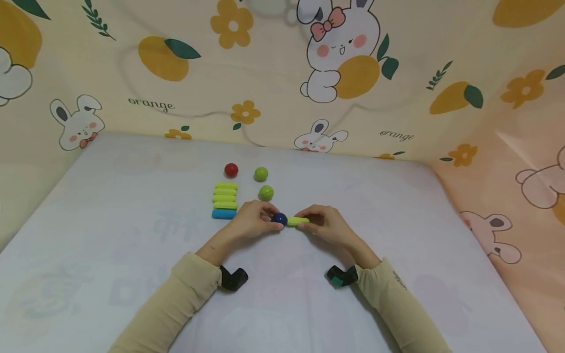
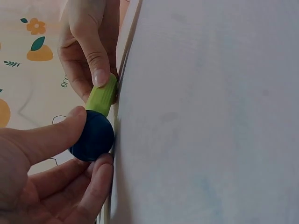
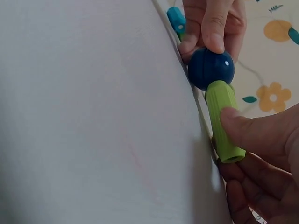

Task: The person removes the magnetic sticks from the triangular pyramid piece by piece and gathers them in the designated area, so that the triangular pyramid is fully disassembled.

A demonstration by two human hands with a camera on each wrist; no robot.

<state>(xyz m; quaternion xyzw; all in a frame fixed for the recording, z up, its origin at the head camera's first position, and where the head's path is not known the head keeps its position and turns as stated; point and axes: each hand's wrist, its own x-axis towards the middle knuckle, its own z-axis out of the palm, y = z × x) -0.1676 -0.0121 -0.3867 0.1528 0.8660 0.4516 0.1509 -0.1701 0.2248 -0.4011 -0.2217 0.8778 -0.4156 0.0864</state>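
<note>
Between thumb and fingers, my left hand (image 1: 252, 219) pinches a dark blue ball (image 2: 95, 136). My right hand (image 1: 328, 224) holds a ribbed lime-green rod (image 3: 223, 123) the same way, its thumb on top in the right wrist view. One end of the rod meets the ball, and the two lie in line; whether they are joined I cannot tell. In the right wrist view the rod's near end shows a hole. Just beyond my left hand lies a blue rod (image 1: 224, 214), below a row of several lime-green rods (image 1: 225, 198).
Behind the rods sits a red ball (image 1: 231, 170). Two green balls (image 1: 261, 173) are to its right, one nearer my hands. All rest on a white-covered table (image 1: 132, 220). A patterned cloth (image 1: 273, 88) with rabbits and oranges hangs behind it.
</note>
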